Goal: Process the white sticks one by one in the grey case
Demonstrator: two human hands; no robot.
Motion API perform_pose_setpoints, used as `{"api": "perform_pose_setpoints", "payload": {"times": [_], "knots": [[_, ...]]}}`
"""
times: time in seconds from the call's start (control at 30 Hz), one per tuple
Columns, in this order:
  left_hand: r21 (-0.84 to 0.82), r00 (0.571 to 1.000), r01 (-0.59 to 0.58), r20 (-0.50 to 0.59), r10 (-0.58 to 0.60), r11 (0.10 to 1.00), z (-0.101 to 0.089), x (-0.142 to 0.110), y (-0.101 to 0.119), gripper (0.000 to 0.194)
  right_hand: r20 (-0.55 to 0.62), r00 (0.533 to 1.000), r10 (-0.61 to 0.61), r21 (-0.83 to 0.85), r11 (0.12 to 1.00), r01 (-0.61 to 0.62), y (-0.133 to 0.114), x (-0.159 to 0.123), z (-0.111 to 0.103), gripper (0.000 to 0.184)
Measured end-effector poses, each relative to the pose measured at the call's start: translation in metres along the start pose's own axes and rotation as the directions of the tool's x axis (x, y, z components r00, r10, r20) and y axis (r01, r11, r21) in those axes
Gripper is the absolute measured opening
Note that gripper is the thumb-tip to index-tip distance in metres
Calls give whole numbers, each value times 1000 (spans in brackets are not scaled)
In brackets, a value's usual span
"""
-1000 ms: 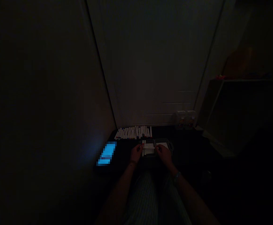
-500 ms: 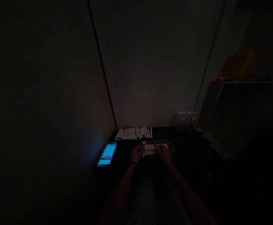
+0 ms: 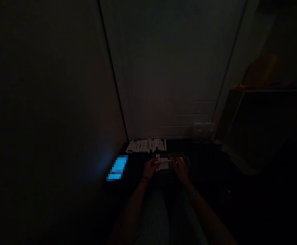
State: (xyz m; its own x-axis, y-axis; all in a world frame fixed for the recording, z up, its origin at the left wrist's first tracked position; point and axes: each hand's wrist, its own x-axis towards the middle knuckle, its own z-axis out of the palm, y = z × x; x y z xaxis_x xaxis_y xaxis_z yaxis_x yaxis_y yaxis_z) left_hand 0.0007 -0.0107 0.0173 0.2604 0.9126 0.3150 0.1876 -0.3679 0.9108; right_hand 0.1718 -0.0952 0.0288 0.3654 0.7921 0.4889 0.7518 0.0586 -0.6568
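Note:
A white marker (image 3: 165,161) lies crosswise between my two hands, a little above an open plastic case. My left hand (image 3: 150,168) pinches its left end. At the other end, the fingertips of my right hand (image 3: 180,169) are closed on it, though darkness blurs the exact grip. Beneath them the see-through case (image 3: 167,171) holds a white card or sheet (image 3: 165,166) and a couple of white markers (image 3: 158,156) standing side by side at its left. Behind, a row of white markers (image 3: 143,146) with coloured ends lies along the back of the dark table.
A lit phone-like screen (image 3: 117,168), pixelated, lies at the table's left. Two clear containers with labels (image 3: 198,132) stand at the back right by the pale panel (image 3: 174,85). A cabinet (image 3: 240,115) with things on top is further right. The room is very dim.
The marker between my hands has tilted slightly, its right end now higher. My hands have shifted slightly, and the view has moved a little.

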Motion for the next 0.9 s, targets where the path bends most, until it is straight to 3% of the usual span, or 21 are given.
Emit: {"api": "perform_pose_setpoints", "payload": {"times": [0.9], "knots": [[85,1000,-24,3,24,996,-4,0,-6,40,7,1000,-1,5,1000,1,1,-2,1,32]]}}
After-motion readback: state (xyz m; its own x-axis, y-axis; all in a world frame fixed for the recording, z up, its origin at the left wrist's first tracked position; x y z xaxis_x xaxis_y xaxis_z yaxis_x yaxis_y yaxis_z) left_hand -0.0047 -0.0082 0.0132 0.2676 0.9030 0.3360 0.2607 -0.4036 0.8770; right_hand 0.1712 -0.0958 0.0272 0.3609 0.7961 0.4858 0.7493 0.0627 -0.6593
